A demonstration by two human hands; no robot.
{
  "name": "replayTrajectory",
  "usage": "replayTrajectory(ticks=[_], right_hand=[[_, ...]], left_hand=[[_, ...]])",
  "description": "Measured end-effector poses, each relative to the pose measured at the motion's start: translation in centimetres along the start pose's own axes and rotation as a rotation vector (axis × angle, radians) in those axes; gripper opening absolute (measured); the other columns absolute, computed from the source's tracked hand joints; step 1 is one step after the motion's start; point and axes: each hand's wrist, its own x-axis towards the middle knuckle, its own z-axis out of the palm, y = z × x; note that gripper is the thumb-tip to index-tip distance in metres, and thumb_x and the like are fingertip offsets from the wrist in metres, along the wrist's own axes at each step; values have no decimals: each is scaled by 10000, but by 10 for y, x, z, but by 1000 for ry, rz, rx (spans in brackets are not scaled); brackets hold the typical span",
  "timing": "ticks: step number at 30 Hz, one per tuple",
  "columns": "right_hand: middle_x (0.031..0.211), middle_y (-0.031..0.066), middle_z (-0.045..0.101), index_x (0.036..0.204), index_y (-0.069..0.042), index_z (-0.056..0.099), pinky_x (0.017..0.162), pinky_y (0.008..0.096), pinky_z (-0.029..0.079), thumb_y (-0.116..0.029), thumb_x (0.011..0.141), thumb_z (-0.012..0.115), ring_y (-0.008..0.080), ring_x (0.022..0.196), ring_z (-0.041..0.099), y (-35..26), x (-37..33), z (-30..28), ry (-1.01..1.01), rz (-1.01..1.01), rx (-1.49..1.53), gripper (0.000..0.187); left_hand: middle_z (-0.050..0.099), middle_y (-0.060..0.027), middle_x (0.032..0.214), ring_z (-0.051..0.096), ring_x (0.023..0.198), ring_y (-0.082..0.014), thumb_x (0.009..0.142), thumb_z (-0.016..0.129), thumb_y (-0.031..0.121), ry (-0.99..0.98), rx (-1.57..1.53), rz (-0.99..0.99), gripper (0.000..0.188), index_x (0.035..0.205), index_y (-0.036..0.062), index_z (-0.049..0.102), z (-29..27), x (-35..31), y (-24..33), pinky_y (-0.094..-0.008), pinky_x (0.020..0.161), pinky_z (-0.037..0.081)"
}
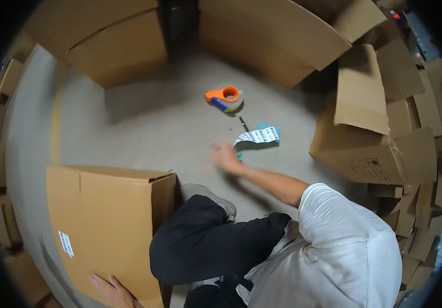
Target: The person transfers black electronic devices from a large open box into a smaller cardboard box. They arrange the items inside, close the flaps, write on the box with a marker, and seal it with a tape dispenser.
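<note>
My left hand (113, 290) lies flat with its fingers apart on the large closed cardboard box (110, 220) at the lower left. A small white printed label (66, 244) is stuck on that box, left of the hand. Out over the floor, my right hand (225, 158) is smeared by motion, so its fingers cannot be read. Just beyond it curls a strip of white printed labels (262, 136) on teal backing; whether the hand touches it I cannot tell. A dark pen (243, 123) lies beside the strip. Farther off rests an orange tape dispenser (224, 97) with a blue part.
Large cardboard boxes stand at the far left (128, 51) and far middle (267, 38). To the right is a box with raised flaps (354, 149), with more cardboard piled behind it. A yellow line (56, 113) runs along the grey floor. My bent knee sits beside the near box.
</note>
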Motion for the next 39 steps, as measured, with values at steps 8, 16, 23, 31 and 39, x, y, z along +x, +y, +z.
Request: replayTrajectory(ticks=[8, 16, 23, 31, 39], right_hand=[[1007, 203, 710, 998, -55, 712, 828, 546, 517, -209, 878, 629, 406, 983, 677, 203, 126, -100, 219, 118, -785, 212], [1022, 179, 724, 1147, 14, 647, 797, 461, 538, -222, 984, 607, 319, 896, 714, 39, 98, -97, 332, -380, -301, 289], [917, 82, 620, 1292, 7, 557, 772, 360, 522, -234, 1057, 516, 207, 777, 610, -302, 0, -29, 35, -798, 169, 339], [954, 221, 632, 1218, -6, 583, 807, 456, 487, -288, 1092, 465, 385, 875, 609, -436, -176, 221, -1108, -1066, -40, 331], [789, 149, 585, 994, -21, 560, 674, 402, 468, -322, 1102, 449, 303, 717, 573, -439, -204, 262, -1296, -906, 98, 339]], left_hand=[[229, -262, 1664, 188, 1550, -412, 989, 584, 337, -21, -151, -50, 761, 1581, -38, 290, 26, 18, -2, -516, 1261, 120], [244, -284, 1643, 199, 1548, -401, 990, 586, 439, 69, -106, -14, 795, 1549, -63, 326, -2, 4, -7, -517, 1258, 145], [469, -256, 1521, 367, 1483, -370, 1028, 570, 398, 251, -621, -7, 671, 1487, -73, 433, -6, 43, 2, -479, 1242, 229], [672, -205, 1269, 580, 1271, -273, 1118, 413, 395, 283, -1687, -218, 563, 1355, -102, 528, 5, 52, -37, -395, 1142, 406], [643, -216, 1274, 556, 1311, -289, 1130, 367, 344, 232, -2223, -207, 435, 1201, -28, 583, 17, 49, -66, -408, 1136, 427]])
